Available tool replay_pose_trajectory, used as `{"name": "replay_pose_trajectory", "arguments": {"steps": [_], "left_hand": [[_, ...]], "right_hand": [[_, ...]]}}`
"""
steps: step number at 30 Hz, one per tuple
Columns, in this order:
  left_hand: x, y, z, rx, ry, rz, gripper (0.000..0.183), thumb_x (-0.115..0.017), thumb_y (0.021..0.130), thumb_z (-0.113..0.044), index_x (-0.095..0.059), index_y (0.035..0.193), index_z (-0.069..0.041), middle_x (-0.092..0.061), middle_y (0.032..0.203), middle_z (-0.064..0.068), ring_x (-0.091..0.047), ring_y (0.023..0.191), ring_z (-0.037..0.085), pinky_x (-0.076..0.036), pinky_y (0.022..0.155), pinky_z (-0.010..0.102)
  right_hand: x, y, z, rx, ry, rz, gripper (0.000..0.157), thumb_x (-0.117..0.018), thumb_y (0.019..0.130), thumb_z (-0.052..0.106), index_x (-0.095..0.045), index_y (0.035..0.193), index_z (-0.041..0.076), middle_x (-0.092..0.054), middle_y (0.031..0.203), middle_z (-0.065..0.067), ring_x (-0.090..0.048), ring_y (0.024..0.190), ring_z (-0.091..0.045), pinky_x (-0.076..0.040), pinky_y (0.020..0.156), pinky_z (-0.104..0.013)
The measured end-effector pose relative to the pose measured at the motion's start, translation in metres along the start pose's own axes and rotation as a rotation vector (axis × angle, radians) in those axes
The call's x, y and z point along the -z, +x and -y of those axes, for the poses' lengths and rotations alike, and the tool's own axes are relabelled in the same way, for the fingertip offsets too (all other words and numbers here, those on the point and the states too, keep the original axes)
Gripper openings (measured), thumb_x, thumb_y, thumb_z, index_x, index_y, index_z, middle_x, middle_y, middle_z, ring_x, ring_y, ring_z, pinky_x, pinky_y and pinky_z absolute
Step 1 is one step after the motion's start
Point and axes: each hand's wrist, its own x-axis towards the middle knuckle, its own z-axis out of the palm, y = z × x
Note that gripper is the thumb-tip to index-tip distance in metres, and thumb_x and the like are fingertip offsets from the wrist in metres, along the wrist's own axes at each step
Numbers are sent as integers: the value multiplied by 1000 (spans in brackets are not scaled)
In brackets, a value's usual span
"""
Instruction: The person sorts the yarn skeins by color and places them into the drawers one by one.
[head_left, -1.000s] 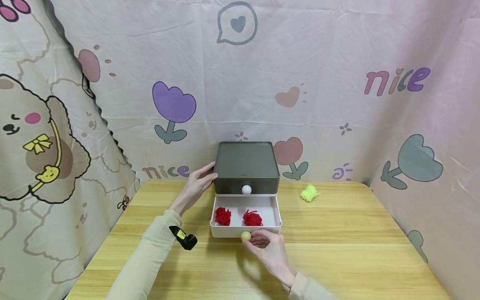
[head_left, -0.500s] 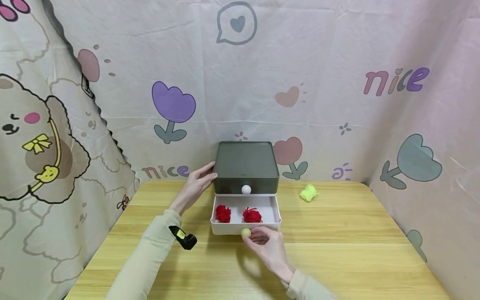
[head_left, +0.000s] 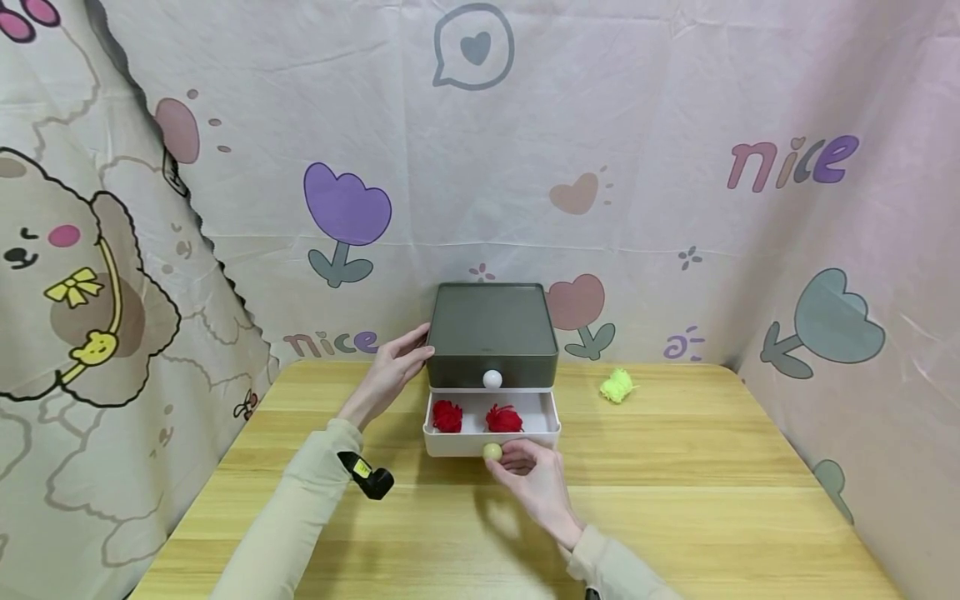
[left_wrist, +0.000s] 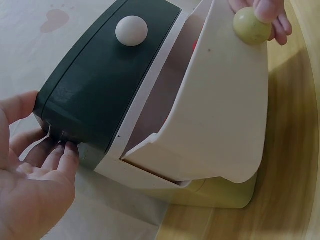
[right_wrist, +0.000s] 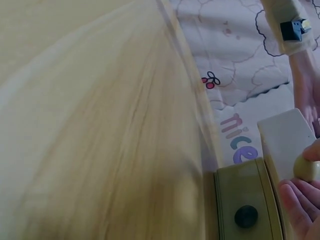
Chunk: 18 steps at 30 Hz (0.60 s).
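Drawer (head_left: 453, 444) with 2 tufts (head_left: 504, 419), apparently yarn, sits further in than before.

Three-tier drawer cabinet (head_left: 491, 321), standing upright on a wooden table (head_left: 675, 500): the dark green upper tier is carrying a round white knob (head_left: 492, 379), while the left hand (head_left: 384, 377) is resting its fingers against that tier's left side. White middle drawer (head_left: 450, 445), standing partly open, is bearing a yellow-green ball knob (head_left: 492, 452), which the right hand (head_left: 536, 483) is pinching. Red yarn clumps, two, are lying inside: one (head_left: 447, 417) near the left wall, another (head_left: 504, 419) around the middle. Olive bottom tier (right_wrist: 232, 187) is showing a dark round knob (right_wrist: 246, 217).
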Motion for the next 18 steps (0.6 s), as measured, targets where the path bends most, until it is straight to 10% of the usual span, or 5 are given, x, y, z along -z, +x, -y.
{"name": "replay_pose_trajectory", "arguments": {"steps": [18], "left_hand": [[0, 0, 0, 7, -15, 4, 62, -55, 88, -19, -25, 141, -12, -9, 152, 1, -15, 138, 16, -17, 113, 36]], "right_hand": [[-4, 23, -5, 36, -9, -42, 19, -74, 70, 6, -64, 82, -5, -68, 74, -16, -65, 66, -23, -56, 60, -24]]}}
